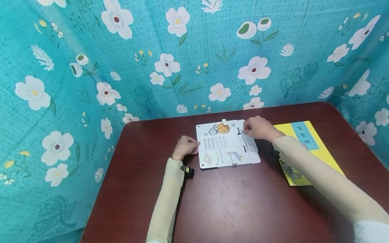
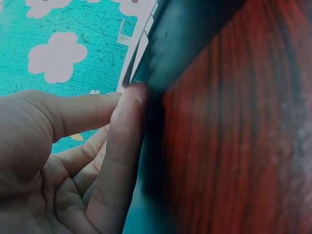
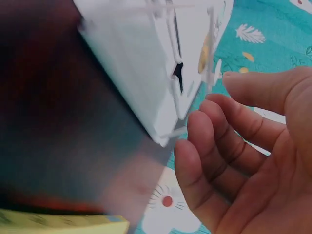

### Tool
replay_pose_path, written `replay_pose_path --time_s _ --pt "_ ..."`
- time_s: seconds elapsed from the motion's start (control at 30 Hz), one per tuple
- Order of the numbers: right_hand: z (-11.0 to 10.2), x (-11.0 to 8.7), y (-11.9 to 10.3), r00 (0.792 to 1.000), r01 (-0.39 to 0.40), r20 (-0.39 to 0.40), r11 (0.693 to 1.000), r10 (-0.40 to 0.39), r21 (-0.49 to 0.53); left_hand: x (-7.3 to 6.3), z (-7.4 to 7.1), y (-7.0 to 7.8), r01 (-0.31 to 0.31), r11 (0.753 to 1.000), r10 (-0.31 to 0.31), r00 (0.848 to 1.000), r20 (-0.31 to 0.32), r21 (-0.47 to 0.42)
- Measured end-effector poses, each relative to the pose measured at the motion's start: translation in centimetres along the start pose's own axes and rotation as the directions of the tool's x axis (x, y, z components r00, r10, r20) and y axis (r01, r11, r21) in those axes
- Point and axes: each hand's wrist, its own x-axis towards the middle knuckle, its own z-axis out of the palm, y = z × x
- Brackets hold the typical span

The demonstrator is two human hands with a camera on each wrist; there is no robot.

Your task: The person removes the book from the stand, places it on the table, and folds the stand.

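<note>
A white folding book stand [image 1: 215,143] with a printed astronaut, planets and the words "Tiny universe" lies flat on the table. My left hand [image 1: 186,147] is at its left edge; in the left wrist view, thumb and forefinger [image 2: 127,114] pinch that edge. At the stand's far right corner is my right hand [image 1: 259,128], fingers curled. The right wrist view shows a white wire support [image 3: 211,46] raised from the panel, blurred, its end between thumb and forefinger [image 3: 217,103]. Dark slots show in the panel [image 3: 131,53] beside it.
A yellow book [image 1: 326,153] with a blue title strip lies right of the stand, partly under my right forearm. The dark red wooden table [image 1: 231,202] meets a teal floral curtain [image 1: 197,67] at its back and left.
</note>
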Motion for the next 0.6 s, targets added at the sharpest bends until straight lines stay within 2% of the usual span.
replay_pose_path --time_s 0.2,0.6 --pt "0.6 -0.6 0.1 1.000 0.004 0.015 0.999 -0.005 0.037 0.1 0.0 0.0 0.001 1.000 -0.002 1.000 -0.002 -0.014" --pt "1.4 0.0 0.6 1.000 -0.011 0.022 0.998 0.010 0.063 0.1 0.2 0.0 0.003 1.000 -0.003 1.000 -0.008 0.003"
